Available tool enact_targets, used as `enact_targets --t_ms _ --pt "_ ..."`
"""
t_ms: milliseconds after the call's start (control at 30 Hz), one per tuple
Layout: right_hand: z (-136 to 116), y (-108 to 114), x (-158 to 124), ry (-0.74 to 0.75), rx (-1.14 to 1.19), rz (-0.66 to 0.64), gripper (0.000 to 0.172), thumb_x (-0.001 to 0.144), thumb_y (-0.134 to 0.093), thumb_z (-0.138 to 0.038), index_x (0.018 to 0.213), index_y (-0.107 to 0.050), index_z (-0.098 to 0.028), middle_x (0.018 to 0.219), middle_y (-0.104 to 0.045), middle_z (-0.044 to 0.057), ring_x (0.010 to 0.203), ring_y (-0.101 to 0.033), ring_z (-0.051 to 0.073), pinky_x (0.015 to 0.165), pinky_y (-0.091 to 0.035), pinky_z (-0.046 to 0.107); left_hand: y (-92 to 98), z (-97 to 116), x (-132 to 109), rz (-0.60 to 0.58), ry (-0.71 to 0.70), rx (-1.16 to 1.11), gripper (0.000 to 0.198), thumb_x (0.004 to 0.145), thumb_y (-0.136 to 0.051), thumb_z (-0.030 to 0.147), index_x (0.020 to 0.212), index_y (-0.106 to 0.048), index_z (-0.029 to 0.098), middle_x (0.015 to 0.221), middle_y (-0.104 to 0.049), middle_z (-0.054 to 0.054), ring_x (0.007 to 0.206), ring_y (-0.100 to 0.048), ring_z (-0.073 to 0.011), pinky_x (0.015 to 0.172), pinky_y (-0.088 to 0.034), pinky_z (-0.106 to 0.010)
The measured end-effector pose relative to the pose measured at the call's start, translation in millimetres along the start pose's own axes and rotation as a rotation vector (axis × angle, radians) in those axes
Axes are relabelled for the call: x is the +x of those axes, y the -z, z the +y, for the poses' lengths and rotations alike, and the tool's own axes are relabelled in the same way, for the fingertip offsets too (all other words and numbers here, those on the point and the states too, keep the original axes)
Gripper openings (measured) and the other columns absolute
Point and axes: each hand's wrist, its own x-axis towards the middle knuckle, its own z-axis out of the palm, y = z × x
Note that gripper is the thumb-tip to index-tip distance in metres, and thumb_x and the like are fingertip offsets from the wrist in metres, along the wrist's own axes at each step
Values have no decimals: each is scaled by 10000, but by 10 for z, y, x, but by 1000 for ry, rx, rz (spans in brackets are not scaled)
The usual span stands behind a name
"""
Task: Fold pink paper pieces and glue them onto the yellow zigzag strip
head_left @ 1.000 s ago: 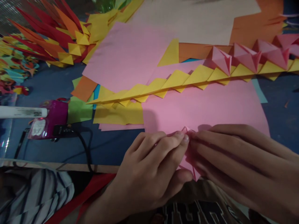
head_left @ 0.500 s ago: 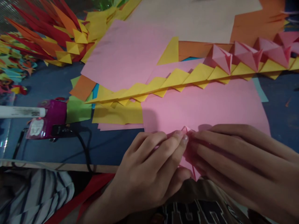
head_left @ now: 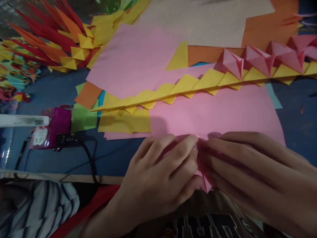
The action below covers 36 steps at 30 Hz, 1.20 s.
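Between my two hands is a small folded piece of pink paper (head_left: 206, 182), its pointed lower end showing below the fingers. My left hand (head_left: 165, 172) grips it from the left, fingers bent and thumb underneath. From the right, my right hand (head_left: 255, 172) pinches the same paper with its long fingers laid together; the fingers cover most of the folds. Just beyond the hands lies a flat pink sheet (head_left: 218, 112). Across it runs a long folded yellow paper strip (head_left: 188, 87) with zigzag points, and several folded pink paper pieces (head_left: 260, 59) sit along its right part.
Red, orange and yellow folded spikes (head_left: 61, 39) stand at the back left. A purple box (head_left: 60, 122) with a white stick and black cable (head_left: 86, 152) is at the left. More pink sheets (head_left: 133, 59) and orange paper (head_left: 269, 31) lie behind. A striped sleeve (head_left: 47, 208) shows lower left.
My left hand's fingers have bent more and shifted over the top of the folded pink paper, hiding its upper tip. The right hand stays almost in place.
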Motion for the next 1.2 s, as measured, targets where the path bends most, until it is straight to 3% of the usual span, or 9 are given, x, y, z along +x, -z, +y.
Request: enact_targets --t_ms 200,433,700,867,1033,1200 --pt "-2 12 -1 39 -26 5 468 1088 -559 -240 1552 -594 -188 1697 -505 88 1536 -507 363 1313 -415 608 -24 -37 21 12 -17 27 247 1092 -591 301 1264 -719 177 1518 -697 -31 1258 -596 -308 976 -500 -476" --pt "-12 -17 -21 28 -28 -5 484 1085 -567 -235 1566 -577 -180 1729 -455 86 1546 -498 364 1322 -384 616 -24 -46 -43 65 -31 -4 406 1117 -564 367 1400 -695 107 1483 -712 -112 1252 -632 -336 994 -523 -492" --pt "25 -7 33 35 -27 -11 480 1063 -589 -225 1540 -600 -167 1728 -454 116 1511 -535 379 1312 -375 604 -21 -39 -9 76 -64 63 318 1105 -538 293 1322 -728 159 1469 -733 -27 1225 -649 -284 976 -533 -442" --pt "33 -17 50 58 -31 35 477 1034 -653 -228 1507 -629 -166 1698 -499 102 1481 -546 395 1251 -436 603 -14 -49 1 75 -88 77 301 1081 -580 280 1300 -744 155 1463 -741 -22 1218 -663 -276 966 -550 -440" --pt "6 20 95 48 -4 110 464 1009 -694 -194 1468 -657 -138 1672 -524 95 1418 -546 419 1147 -475 597 29 -55 -113 46 -79 79 429 1134 -521 359 1430 -693 100 1532 -698 -55 1348 -621 -300 1058 -519 -458" --pt "18 51 136 65 -43 101 405 1038 -661 -221 1440 -673 -171 1626 -572 75 1389 -554 393 1106 -480 584 53 -78 -199 71 -31 15 460 1138 -523 432 1336 -738 77 1494 -721 -92 1292 -634 -333 1012 -531 -488"
